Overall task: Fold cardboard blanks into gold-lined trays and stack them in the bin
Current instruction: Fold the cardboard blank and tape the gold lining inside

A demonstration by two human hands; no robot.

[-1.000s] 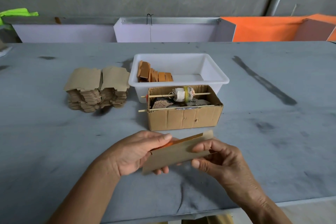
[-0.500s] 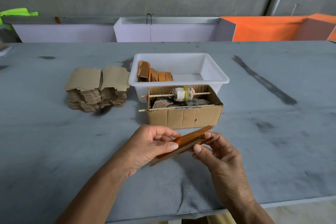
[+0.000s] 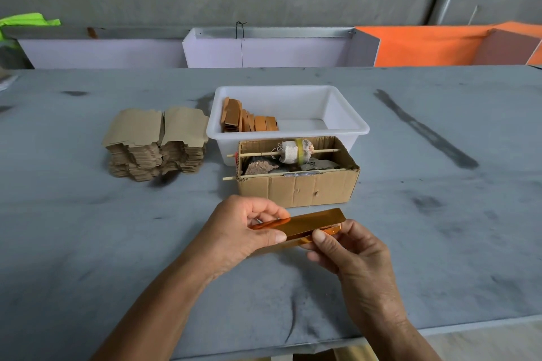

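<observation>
Blank point(image 3: 311, 224) now turned gold-side up, pinched by both hands' fingers point(image 3: 274, 236)

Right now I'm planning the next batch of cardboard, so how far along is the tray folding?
Done: a short row of folded trays stands at the left end of the white bin, which is mostly bare. In hand: the left hand and right hand hold one gold-lined blank, partly folded. Left: two tall stacks of flat blanks beside the bin, so most of the job remains.
</observation>
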